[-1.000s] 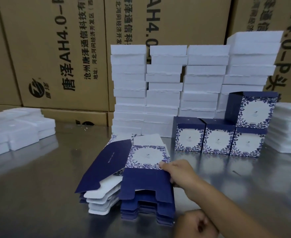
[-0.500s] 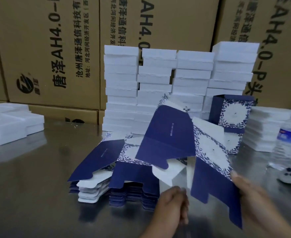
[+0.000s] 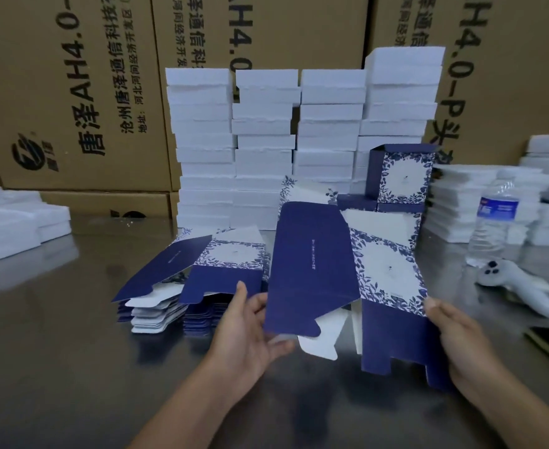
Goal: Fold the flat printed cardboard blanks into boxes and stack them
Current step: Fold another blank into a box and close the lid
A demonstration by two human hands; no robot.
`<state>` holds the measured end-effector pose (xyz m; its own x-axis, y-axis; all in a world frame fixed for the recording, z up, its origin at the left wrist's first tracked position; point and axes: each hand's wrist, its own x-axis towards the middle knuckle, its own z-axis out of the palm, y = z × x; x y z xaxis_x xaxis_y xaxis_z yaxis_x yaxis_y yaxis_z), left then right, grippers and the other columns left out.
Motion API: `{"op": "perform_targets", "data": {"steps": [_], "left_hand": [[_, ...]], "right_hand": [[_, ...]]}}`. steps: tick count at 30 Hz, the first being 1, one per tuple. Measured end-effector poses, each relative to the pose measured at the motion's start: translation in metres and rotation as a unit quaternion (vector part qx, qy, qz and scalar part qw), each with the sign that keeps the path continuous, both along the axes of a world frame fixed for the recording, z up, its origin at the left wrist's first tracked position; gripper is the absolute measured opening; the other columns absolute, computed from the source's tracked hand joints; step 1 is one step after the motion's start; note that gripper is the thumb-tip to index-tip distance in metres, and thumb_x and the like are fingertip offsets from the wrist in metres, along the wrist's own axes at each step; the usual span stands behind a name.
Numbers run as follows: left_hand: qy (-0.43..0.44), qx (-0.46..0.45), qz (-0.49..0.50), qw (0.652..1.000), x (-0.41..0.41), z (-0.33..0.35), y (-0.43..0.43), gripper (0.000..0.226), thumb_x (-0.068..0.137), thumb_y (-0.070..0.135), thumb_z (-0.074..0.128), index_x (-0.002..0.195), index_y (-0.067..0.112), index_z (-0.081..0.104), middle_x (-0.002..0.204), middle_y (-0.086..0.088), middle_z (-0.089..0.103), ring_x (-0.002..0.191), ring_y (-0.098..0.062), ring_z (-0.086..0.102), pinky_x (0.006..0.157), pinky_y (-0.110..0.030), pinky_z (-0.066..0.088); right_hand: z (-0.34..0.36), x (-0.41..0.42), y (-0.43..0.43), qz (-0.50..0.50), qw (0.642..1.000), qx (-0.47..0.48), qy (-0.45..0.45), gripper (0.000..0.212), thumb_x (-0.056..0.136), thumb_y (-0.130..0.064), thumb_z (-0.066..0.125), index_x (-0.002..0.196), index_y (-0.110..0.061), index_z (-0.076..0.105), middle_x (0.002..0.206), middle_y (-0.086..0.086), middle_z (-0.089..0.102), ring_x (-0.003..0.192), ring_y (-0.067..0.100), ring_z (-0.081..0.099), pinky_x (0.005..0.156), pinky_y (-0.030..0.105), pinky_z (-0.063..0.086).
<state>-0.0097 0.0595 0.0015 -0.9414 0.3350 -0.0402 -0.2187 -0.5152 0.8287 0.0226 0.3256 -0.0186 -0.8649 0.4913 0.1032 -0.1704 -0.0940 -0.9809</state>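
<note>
One blank (image 3: 312, 264) held over the table (image 3: 56, 319), right of the pile (image 3: 202, 280); left hand (image 3: 247, 328) straight-fingered behind its blue panel; right hand (image 3: 457, 338) pinches the printed edge; likely light, thin, easily creased; hold panel edges.

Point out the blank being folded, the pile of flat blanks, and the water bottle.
blank being folded (image 3: 312, 264): head view, plain navy panel.
pile of flat blanks (image 3: 234, 254): head view, top blank's floral panel.
water bottle (image 3: 496, 209): head view, blue label.
</note>
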Motion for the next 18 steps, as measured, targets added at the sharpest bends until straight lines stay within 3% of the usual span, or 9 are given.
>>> {"op": "perform_targets", "data": {"steps": [4, 7, 9, 13, 16, 18], "left_hand": [[0.063, -0.137, 0.076, 0.986, -0.008, 0.002, -0.009, 0.044, 0.094, 0.049, 0.041, 0.075, 0.012, 0.055, 0.063, -0.003, 0.066, 0.06, -0.018, 0.068, 0.049, -0.03, 0.053], [0.1, -0.239, 0.12, 0.959, -0.01, -0.006, -0.01, 0.045, 0.093, 0.044, 0.051, 0.079, 0.004, 0.064, 0.076, -0.008, 0.072, 0.076, -0.029, 0.069, 0.071, -0.04, 0.054], [0.126, -0.254, 0.128, 0.95, -0.011, -0.009, -0.012, 0.043, 0.094, 0.041, 0.051, 0.082, 0.003, 0.069, 0.081, -0.011, 0.073, 0.076, -0.027, 0.067, 0.075, -0.039, 0.052], [0.213, -0.32, 0.129, 0.914, -0.011, -0.008, -0.017, 0.049, 0.094, 0.042, 0.047, 0.069, 0.001, 0.062, 0.06, -0.002, 0.063, 0.053, -0.01, 0.055, 0.053, -0.018, 0.043], [0.295, -0.415, 0.163, 0.845, -0.013, -0.014, -0.017, 0.049, 0.096, 0.034, 0.046, 0.058, 0.005, 0.039, 0.05, 0.005, 0.039, 0.046, -0.007, 0.035, 0.046, -0.018, 0.027], [0.319, -0.443, 0.195, 0.815, -0.017, -0.016, -0.019, 0.046, 0.097, 0.03, 0.048, 0.057, 0.011, 0.034, 0.05, 0.006, 0.033, 0.045, -0.007, 0.028, 0.047, -0.02, 0.024]], "right_hand": [[-0.002, 0.002, 0.003, -0.005, 0.999, 0.048, -0.002, 0.024, 0.097, -0.02, 0.049, 0.082, -0.01, 0.066, 0.074, -0.001, 0.073, 0.06, 0.009, 0.065, 0.063, 0.029, 0.048], [-0.001, 0.001, -0.004, 0.004, 0.996, 0.09, -0.001, 0.03, 0.097, -0.02, 0.05, 0.073, -0.015, 0.066, 0.07, 0.0, 0.071, 0.058, 0.01, 0.063, 0.063, 0.031, 0.045], [-0.003, 0.0, -0.008, 0.008, 0.995, 0.098, -0.004, 0.03, 0.097, -0.02, 0.049, 0.071, -0.011, 0.061, 0.066, -0.001, 0.07, 0.056, 0.008, 0.062, 0.06, 0.029, 0.043], [-0.004, -0.001, -0.009, 0.006, 0.995, 0.097, 0.0, 0.027, 0.097, -0.018, 0.049, 0.074, -0.01, 0.061, 0.069, -0.002, 0.071, 0.058, 0.007, 0.061, 0.062, 0.028, 0.044], [-0.003, -0.001, -0.009, -0.001, 0.995, 0.103, 0.002, 0.026, 0.097, -0.017, 0.048, 0.076, -0.01, 0.063, 0.073, 0.0, 0.07, 0.057, 0.002, 0.061, 0.057, 0.019, 0.047], [-0.004, -0.001, -0.009, 0.001, 0.993, 0.12, -0.005, 0.026, 0.097, -0.016, 0.049, 0.078, -0.007, 0.064, 0.071, -0.001, 0.069, 0.056, 0.003, 0.06, 0.053, 0.017, 0.046]]}}
